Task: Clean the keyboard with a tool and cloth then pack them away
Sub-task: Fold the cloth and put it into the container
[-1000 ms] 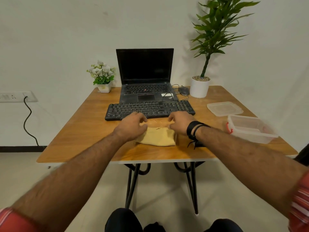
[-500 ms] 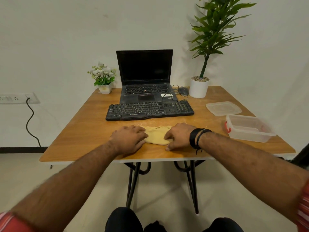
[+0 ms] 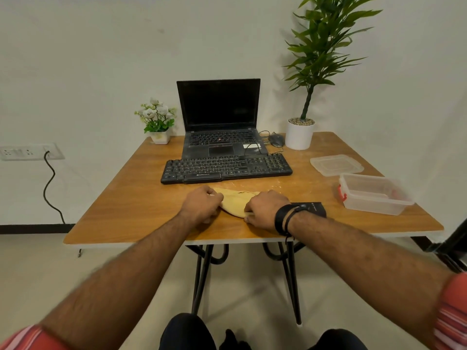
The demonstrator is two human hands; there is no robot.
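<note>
While both hands worked near the front edge of the wooden surface [image 3: 121, 198], the scene ran from large things to small. Beyond the hands, farther from the person, an open laptop [image 3: 219, 122] stood with a dark screen, and a tall potted plant [image 3: 300, 132] stood beyond and to the right. Just past the hands lay the black keyboard [image 3: 226, 167], apart from them.

To the right of the hands and well apart sat a clear plastic container [image 3: 374, 193], open, with its lid [image 3: 336, 164] lying beside it on the far side. Between the hands lay the yellow cloth [image 3: 235, 200], bunched or partly folded. The left hand [image 3: 201, 207] had its fingers curled onto the cloth's left end; the right hand [image 3: 265, 210] had curled fingers gripping its right end. Just right of the right wrist lay a small black object [image 3: 309, 207], possibly the tool.

Judging by this, the cleaning looked finished and the cloth was being folded; packing cloth and tool into the container, and closing the lid, appeared left to do.

White lettering on the keyboard's front edge and on the black object was too small to read.
</note>
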